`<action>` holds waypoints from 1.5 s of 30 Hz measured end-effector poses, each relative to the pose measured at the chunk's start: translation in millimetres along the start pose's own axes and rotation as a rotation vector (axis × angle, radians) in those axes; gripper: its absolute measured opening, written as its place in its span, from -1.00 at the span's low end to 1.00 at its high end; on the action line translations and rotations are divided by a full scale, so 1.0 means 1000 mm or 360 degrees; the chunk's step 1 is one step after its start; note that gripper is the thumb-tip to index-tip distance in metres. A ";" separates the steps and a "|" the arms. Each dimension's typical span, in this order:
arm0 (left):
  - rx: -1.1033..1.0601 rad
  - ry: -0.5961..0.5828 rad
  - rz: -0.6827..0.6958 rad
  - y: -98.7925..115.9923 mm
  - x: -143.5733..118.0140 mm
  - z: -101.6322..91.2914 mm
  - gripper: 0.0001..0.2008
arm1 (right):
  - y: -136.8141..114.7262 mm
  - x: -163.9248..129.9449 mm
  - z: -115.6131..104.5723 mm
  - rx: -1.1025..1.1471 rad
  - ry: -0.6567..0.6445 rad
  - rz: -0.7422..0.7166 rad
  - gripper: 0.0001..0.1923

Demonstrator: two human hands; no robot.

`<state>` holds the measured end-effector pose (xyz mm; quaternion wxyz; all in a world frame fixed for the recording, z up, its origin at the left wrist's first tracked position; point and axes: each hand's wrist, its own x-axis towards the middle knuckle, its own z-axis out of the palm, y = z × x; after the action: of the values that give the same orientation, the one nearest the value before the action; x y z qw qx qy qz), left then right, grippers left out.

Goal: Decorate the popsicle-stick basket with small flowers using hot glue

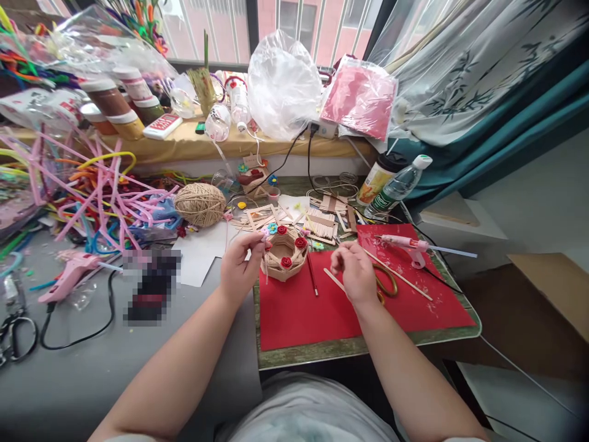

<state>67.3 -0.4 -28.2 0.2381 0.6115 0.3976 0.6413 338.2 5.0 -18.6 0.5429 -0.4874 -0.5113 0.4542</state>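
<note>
A small round basket (293, 270) made of twine and sticks stands on red paper (299, 325). Red roses (286, 262) and a blue flower (273, 228) sit along its rim. My left hand (243, 264) is closed in a pinch at the basket's left rim, with a tiny lilac flower (265, 233) by its fingertips; whether it grips the flower or the rim is unclear. To the right of the basket, my right hand (354, 270) is raised above the paper, fingers curled together. What they hold, if anything, is hidden. A dark red pencil (313, 274) lies between basket and right hand.
Gold-handled scissors (389, 282), wooden sticks (400, 275) and a pink glue gun (407, 242) lie at right. A water bottle (400, 187) stands behind. Left are a twine ball (200, 204), pink pipe cleaners (110, 196) and another glue gun (71, 273). Cords cross the table.
</note>
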 end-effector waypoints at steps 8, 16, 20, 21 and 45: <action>0.0162 -0.0286 0.0323 0.014 -0.006 0.006 -0.86 | 0.011 -0.028 -0.002 -0.0033 0.0067 -0.0117 -0.48; 0.0395 -0.0956 0.1160 0.049 -0.017 0.024 -0.75 | -0.008 -0.079 -0.007 -0.0659 -0.1047 -0.0302 -0.66; 0.0587 -0.1016 0.1041 0.053 -0.015 0.022 -0.85 | -0.013 -0.079 -0.024 -0.0889 -0.1315 -0.0345 -0.70; 0.0589 -0.1056 0.0989 0.053 -0.015 0.023 -0.86 | -0.014 -0.078 -0.028 -0.0930 -0.1339 -0.0356 -0.70; 0.0205 -0.0975 0.0453 0.032 -0.014 0.031 -0.68 | -0.018 -0.056 -0.102 -0.1360 -0.0251 -0.0344 -0.61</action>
<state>104.9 -23.1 -12.3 0.2155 0.8388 0.2581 0.4282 436.7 -58.9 -6.9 0.2963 -0.5756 -0.7409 0.1787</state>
